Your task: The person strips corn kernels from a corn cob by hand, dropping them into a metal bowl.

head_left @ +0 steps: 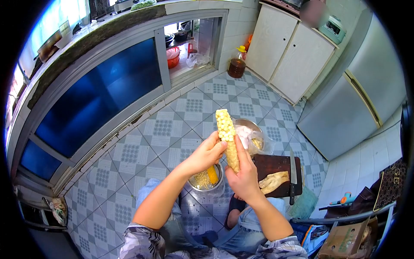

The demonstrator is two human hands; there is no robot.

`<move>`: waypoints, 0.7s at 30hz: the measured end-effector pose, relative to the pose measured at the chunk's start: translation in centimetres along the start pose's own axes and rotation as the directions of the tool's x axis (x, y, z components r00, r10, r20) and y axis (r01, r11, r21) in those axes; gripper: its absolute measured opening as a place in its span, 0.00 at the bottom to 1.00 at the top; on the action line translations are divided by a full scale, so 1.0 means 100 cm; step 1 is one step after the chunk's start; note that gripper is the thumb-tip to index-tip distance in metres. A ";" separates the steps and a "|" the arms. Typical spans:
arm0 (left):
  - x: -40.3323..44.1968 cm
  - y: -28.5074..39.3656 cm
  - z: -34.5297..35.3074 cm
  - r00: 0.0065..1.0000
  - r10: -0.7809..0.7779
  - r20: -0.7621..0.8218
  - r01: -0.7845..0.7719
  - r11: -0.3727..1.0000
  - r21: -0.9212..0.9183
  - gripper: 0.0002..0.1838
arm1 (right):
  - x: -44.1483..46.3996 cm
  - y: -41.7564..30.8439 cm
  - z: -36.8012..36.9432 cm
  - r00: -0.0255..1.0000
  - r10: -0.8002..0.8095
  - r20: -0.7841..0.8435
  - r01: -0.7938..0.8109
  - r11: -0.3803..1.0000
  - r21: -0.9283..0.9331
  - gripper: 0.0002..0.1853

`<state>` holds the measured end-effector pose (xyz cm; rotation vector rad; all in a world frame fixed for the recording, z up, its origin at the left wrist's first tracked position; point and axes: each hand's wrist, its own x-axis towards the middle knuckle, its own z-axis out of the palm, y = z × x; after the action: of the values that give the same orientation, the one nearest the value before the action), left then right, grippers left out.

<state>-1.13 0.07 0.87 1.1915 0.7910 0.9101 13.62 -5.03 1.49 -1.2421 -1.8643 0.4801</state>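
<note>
A corn cob (pixel 225 125) is held up between both hands; its upper part still carries pale yellow kernels, while the lower part is stripped. My left hand (pixel 207 153) grips the cob's middle from the left, thumb against the kernels. Around the stripped lower end, the fingers of my right hand (pixel 244 172) are wrapped. Below the hands, a metal bowl (pixel 221 182) holds loose kernels and a yellow corn cob (pixel 212 175), partly hidden by my left hand.
On the right lie a dark cutting board (pixel 276 164) with a pale piece of food (pixel 274 181) and a knife (pixel 293 172). Behind the cob stands another bowl (pixel 254 125) with a plastic bag. An oil jug (pixel 236 67), white cabinet (pixel 286 52) and fridge (pixel 345 103) stand farther back.
</note>
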 end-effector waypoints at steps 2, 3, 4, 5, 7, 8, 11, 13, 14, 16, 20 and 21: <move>0.004 -0.016 -0.002 0.995 0.093 -0.031 -0.091 0.993 0.074 0.12 | -0.001 0.000 0.000 0.999 0.034 0.028 -0.034 0.999 -0.022 0.40; 0.005 -0.020 -0.002 0.981 0.188 -0.055 -0.178 0.973 0.150 0.12 | -0.002 0.001 0.002 0.997 0.053 0.049 -0.051 0.998 -0.041 0.40; 0.005 -0.022 -0.002 0.981 0.188 -0.055 -0.178 0.973 0.149 0.12 | -0.003 0.001 0.003 0.995 0.072 0.070 -0.068 0.996 -0.059 0.41; 0.005 -0.023 -0.001 0.979 0.195 -0.064 -0.185 0.972 0.146 0.13 | -0.003 0.001 0.003 0.995 0.072 0.071 -0.068 0.996 -0.060 0.41; 0.003 -0.017 0.000 0.976 0.204 -0.075 -0.192 0.971 0.142 0.13 | -0.003 -0.001 0.002 0.994 0.076 0.075 -0.072 0.996 -0.057 0.42; 0.002 -0.010 -0.001 0.993 0.106 -0.060 -0.103 0.994 0.045 0.14 | -0.003 -0.001 0.001 0.994 0.076 0.076 -0.072 0.996 -0.056 0.42; 0.002 0.001 -0.004 0.999 -0.033 0.008 0.034 0.982 -0.186 0.16 | -0.001 -0.002 -0.001 0.999 0.031 0.041 -0.029 0.999 -0.045 0.42; 0.001 0.001 -0.004 0.996 -0.072 0.062 0.088 0.945 -0.314 0.17 | 0.000 -0.003 -0.003 0.999 0.036 0.038 -0.035 0.999 -0.024 0.42; 0.001 0.001 -0.004 0.995 -0.071 0.066 0.090 0.929 -0.360 0.16 | -0.001 -0.002 -0.003 0.999 0.038 0.035 -0.037 0.999 -0.024 0.42; 0.002 0.000 -0.004 0.995 -0.072 0.072 0.095 0.910 -0.404 0.16 | 0.000 -0.002 -0.004 0.997 0.049 0.051 -0.048 0.998 -0.031 0.42; 0.003 -0.002 -0.006 0.993 -0.075 0.095 0.106 0.915 -0.388 0.11 | -0.001 0.000 -0.004 0.998 0.034 0.059 -0.031 0.998 -0.056 0.43; 0.003 -0.002 -0.005 0.993 -0.073 0.089 0.102 0.921 -0.376 0.11 | -0.001 0.001 -0.004 0.998 0.019 0.057 -0.016 0.998 -0.054 0.43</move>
<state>-1.45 0.55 0.60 0.8357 0.5702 0.8925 14.07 -5.12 1.63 -1.2932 -1.9273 0.4825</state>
